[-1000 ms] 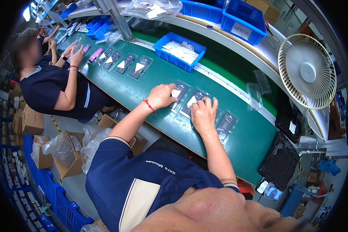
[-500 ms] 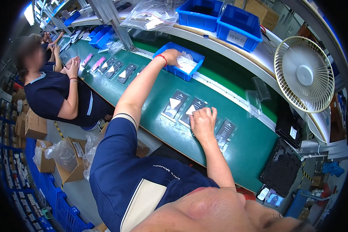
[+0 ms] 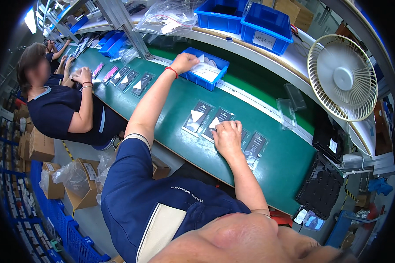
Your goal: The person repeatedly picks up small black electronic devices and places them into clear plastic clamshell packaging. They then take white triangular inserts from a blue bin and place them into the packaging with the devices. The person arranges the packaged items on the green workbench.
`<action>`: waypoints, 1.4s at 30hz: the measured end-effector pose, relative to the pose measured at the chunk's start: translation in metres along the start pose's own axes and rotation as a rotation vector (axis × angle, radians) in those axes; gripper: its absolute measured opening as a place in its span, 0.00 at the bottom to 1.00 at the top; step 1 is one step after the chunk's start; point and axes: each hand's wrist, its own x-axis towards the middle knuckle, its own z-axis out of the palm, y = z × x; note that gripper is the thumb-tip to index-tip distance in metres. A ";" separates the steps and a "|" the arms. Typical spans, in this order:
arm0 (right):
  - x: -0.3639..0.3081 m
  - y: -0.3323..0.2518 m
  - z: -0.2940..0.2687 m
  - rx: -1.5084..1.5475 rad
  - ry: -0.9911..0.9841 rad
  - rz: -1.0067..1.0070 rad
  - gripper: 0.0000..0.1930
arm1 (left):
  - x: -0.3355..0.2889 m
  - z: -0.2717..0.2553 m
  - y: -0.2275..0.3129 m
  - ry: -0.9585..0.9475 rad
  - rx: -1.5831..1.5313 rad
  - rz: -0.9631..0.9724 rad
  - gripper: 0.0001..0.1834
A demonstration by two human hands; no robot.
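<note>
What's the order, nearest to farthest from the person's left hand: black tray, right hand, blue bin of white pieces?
1. Blue bin of white pieces: at the left hand.
2. Right hand: to its lower right.
3. Black tray: far lower right.

Packs (image 3: 255, 148) are laid in a row on the worktop (image 3: 175, 140); behind them, slips (image 3: 206, 70) are held in a bin (image 3: 197, 81). Farther back, two bins (image 3: 281, 46) are set on a shelf (image 3: 296, 59), left of a fan (image 3: 342, 78). A tray (image 3: 321, 185) is placed at the worktop's right end.
</note>
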 end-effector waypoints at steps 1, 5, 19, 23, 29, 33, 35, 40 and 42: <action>0.000 0.002 0.000 0.020 0.025 0.009 0.09 | -0.001 -0.002 0.006 0.006 -0.156 -0.037 0.13; 0.005 0.011 -0.003 0.251 0.130 0.170 0.10 | -0.023 -0.005 0.049 -0.097 -0.710 -0.153 0.12; -0.040 0.044 -0.045 0.111 0.391 0.286 0.06 | -0.172 0.078 0.146 -0.558 -1.090 -0.350 0.11; -0.063 0.032 -0.040 -0.187 0.233 0.118 0.09 | -0.176 0.083 0.142 -0.491 -1.095 -0.353 0.10; -0.050 0.020 -0.047 0.491 0.285 0.395 0.13 | -0.189 0.098 0.156 -0.529 -1.065 -0.311 0.11; -0.054 0.032 -0.031 0.941 0.389 0.568 0.11 | -0.190 0.101 0.160 -0.634 -1.208 -0.321 0.10; -0.063 0.043 -0.038 0.916 0.465 0.644 0.09 | -0.184 0.089 0.163 -0.593 -1.099 -0.291 0.09; -0.094 0.061 -0.067 0.307 0.345 0.584 0.09 | -0.107 0.056 0.124 0.282 -0.205 0.287 0.07; -0.104 0.066 -0.063 0.022 0.338 0.428 0.08 | -0.067 0.041 0.106 0.527 0.087 0.461 0.08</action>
